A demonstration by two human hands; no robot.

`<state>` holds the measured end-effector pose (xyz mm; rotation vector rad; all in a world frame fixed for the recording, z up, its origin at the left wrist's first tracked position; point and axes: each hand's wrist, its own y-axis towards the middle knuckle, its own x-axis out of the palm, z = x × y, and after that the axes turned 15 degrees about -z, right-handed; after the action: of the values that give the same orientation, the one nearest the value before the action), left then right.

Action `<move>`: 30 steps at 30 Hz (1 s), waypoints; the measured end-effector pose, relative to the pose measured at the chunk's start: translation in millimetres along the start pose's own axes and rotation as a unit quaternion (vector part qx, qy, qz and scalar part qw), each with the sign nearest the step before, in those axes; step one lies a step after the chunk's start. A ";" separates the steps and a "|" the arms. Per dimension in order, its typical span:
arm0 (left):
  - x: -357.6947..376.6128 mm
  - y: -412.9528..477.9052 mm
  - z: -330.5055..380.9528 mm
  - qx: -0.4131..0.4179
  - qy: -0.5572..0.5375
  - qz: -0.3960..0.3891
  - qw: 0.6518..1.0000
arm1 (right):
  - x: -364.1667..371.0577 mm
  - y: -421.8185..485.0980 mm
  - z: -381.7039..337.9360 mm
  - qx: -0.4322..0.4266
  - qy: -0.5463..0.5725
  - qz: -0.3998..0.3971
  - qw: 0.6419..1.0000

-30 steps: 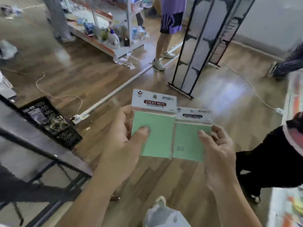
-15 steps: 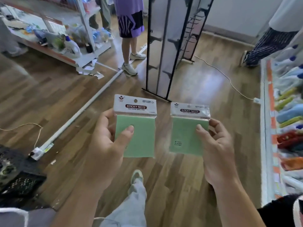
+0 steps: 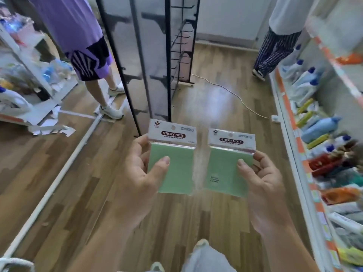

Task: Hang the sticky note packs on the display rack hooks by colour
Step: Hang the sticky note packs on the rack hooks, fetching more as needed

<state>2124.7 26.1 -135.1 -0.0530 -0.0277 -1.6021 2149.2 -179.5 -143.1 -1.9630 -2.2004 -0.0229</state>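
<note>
The left hand (image 3: 141,173) pinches a green sticky note pack (image 3: 172,163) by its edge, thumb in front, fingers behind. Beyond it, well apart, stands the black display rack (image 3: 168,55), its hooks (image 3: 182,36) bare as far as I can see. A second green pack (image 3: 228,167) hangs just beside the first, not touching, pinched likewise by the right hand (image 3: 263,185). With both hands full, threading a small hang hole one-handed could miss the hook — and the pack could slip (the film looks slick). Count: two packs, both green, one per hand; one rack.

two green packs (image 3: 177,173) (image 3: 224,169), two hands (image 3: 137,185) (image 3: 265,191)
</note>
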 end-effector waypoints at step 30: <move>102.2 695.5 32.0 0.071 0.071 0.057 0.993 | -175.9 683.2 -150.0 -0.057 0.017 -0.087 0.994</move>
<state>2817.1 -96.6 -108.4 0.1674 -0.0281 -1.4824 2860.7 -290.0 -102.0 -1.8030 -2.3899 -0.2104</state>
